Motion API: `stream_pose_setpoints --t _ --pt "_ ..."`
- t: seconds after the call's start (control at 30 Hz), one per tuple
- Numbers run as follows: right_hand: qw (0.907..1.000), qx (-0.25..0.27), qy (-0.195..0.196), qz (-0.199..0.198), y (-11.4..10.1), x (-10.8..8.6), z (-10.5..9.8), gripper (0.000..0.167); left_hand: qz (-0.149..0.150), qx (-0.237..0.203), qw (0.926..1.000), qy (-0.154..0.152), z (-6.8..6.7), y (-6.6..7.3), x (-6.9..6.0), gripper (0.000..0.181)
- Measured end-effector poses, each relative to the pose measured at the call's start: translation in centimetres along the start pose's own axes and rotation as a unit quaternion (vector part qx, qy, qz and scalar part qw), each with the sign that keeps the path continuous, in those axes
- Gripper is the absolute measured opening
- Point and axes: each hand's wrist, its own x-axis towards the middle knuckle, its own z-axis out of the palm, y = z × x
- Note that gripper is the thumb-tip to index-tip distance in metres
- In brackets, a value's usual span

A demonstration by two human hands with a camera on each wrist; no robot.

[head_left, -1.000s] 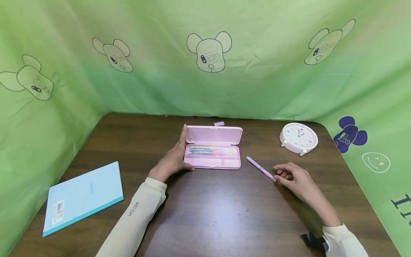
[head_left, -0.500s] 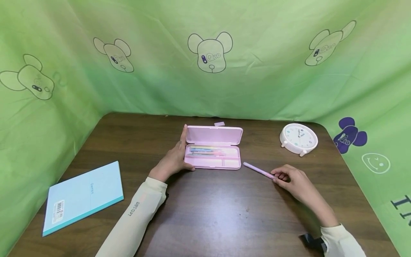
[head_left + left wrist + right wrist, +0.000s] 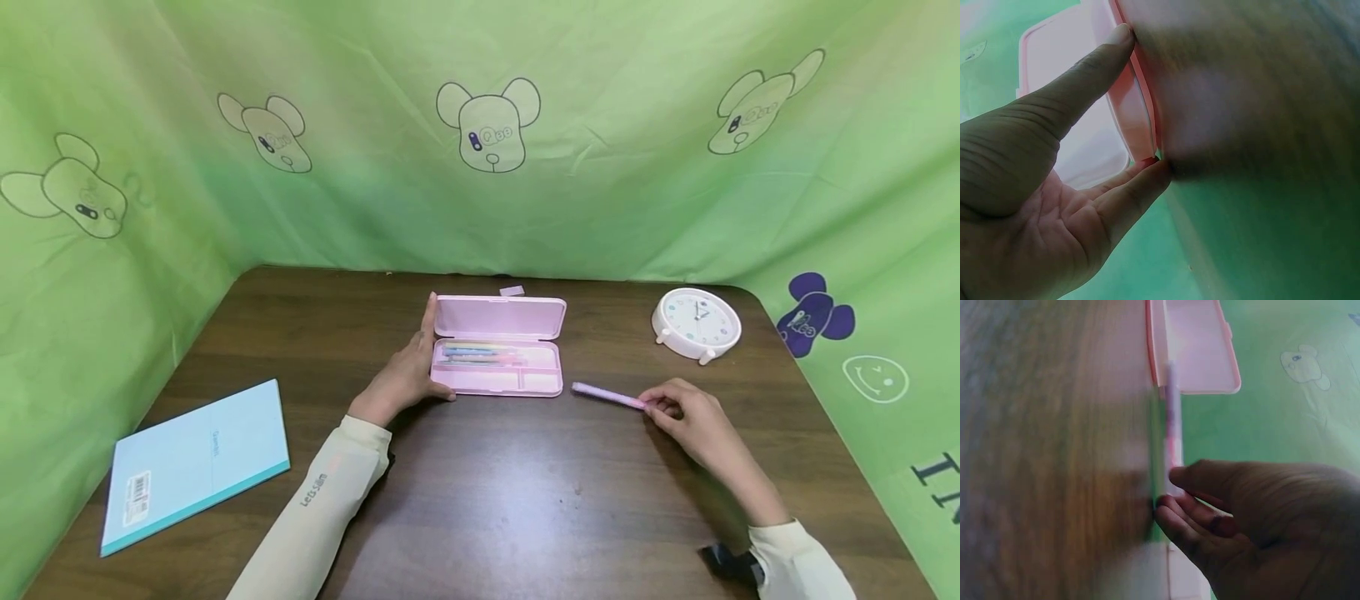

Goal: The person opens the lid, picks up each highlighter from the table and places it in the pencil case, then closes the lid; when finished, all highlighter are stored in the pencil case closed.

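A pink pencil case (image 3: 497, 367) lies with its lid raised at the middle of the table, several slim pastel pens (image 3: 476, 353) in its long compartment. My left hand (image 3: 401, 375) holds the case's left end, the thumb at the front corner and the fingers along the side toward the lid. In the left wrist view, thumb and fingers span that end of the case (image 3: 1132, 112). My right hand (image 3: 688, 417) pinches a purple-and-pink pen (image 3: 607, 395) by its near end, between thumb and fingertips. The pen's far end points at the case, apart from it in the head view.
A white round alarm clock (image 3: 696, 323) lies face up at the back right. On the left is a light blue notebook (image 3: 198, 462). A small pink block (image 3: 512, 291) sits behind the lid. Green printed cloth (image 3: 375, 208) surrounds the table's back and sides.
My right hand has taken hold of the pen's near end. The pen has swung to a flatter angle and appears slightly lifted. My left hand and the pencil case stay in place.
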Motion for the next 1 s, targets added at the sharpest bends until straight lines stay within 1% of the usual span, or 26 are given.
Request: stream_pose_setpoints --t 0.03,0.07,0.1,0.17,0.2,0.23,0.3,0.33,0.4,0.47,0.6,0.67,0.7,0.77,0.83,0.93,1.0 --pt "1.0000 -0.001 0.006 0.004 0.1 0.1 -0.1 0.017 0.004 -0.001 1.0000 0.002 0.1 -0.2 0.0 0.169" --pt "0.9999 0.000 0.013 0.007 0.1 0.3 -0.1 0.017 0.005 -0.003 1.0000 -0.001 -0.1 0.2 -0.1 0.168" --pt "0.9998 0.000 0.020 0.008 0.1 0.5 -0.1 0.017 0.011 0.001 0.9999 0.000 -0.2 0.4 -0.2 0.167" --pt "0.9995 0.000 0.032 0.003 0.0 1.2 -0.1 0.018 0.008 -0.007 0.9999 -0.005 -0.8 1.6 -0.7 0.164" --pt "0.9993 0.002 0.036 -0.001 -0.1 1.5 0.0 0.018 0.011 -0.008 0.9999 -0.001 -0.6 1.2 -0.5 0.165" --pt "0.9993 0.003 0.037 -0.006 -0.3 1.9 0.1 0.017 0.003 -0.011 0.9999 -0.005 -0.7 1.6 -0.5 0.165" --pt "0.9992 0.006 0.036 -0.015 -0.9 2.8 0.5 0.017 0.010 -0.002 0.9999 0.002 -0.1 0.4 0.0 0.167" --pt "0.9992 0.006 0.034 -0.019 -1.3 3.3 0.7 0.017 0.005 -0.007 1.0000 0.001 0.0 0.3 0.1 0.169" --pt "0.9993 0.009 0.025 -0.025 -2.0 4.3 1.3 0.016 0.009 0.004 0.9999 0.006 0.4 -0.7 0.4 0.170" --pt "0.9995 0.013 0.014 -0.026 -2.9 5.4 2.0 0.014 -0.001 0.001 1.0000 -0.001 0.1 -0.1 0.1 0.168" --pt "0.9989 0.036 -0.012 -0.029 -4.7 7.5 3.7 0.012 -0.023 -0.013 0.9995 -0.019 -1.4 2.6 -1.1 0.162" --pt "0.9977 0.052 -0.027 -0.034 -5.7 8.5 4.7 0.012 -0.023 -0.009 0.9996 -0.014 -1.4 2.5 -1.2 0.163" --pt "0.9968 0.061 -0.034 -0.039 -6.2 9.0 5.1 0.013 -0.020 -0.006 0.9998 -0.009 -1.1 1.9 -1.0 0.164" --pt "0.9953 0.074 -0.042 -0.048 -7.0 9.8 5.9 0.014 -0.012 -0.001 0.9999 -0.002 -0.8 1.5 -0.8 0.166" --pt "0.9943 0.082 -0.044 -0.053 -7.7 10.4 6.4 0.016 -0.001 0.004 1.0000 0.009 -0.2 0.6 -0.4 0.168" --pt "0.9939 0.084 -0.045 -0.056 -8.5 11.1 7.1 0.017 -0.008 -0.017 0.9998 -0.001 -1.0 1.9 -0.9 0.166" --pt "0.9934 0.087 -0.049 -0.057 -9.0 11.4 7.5 0.017 -0.013 -0.025 0.9996 -0.004 -1.3 2.3 -1.2 0.164"
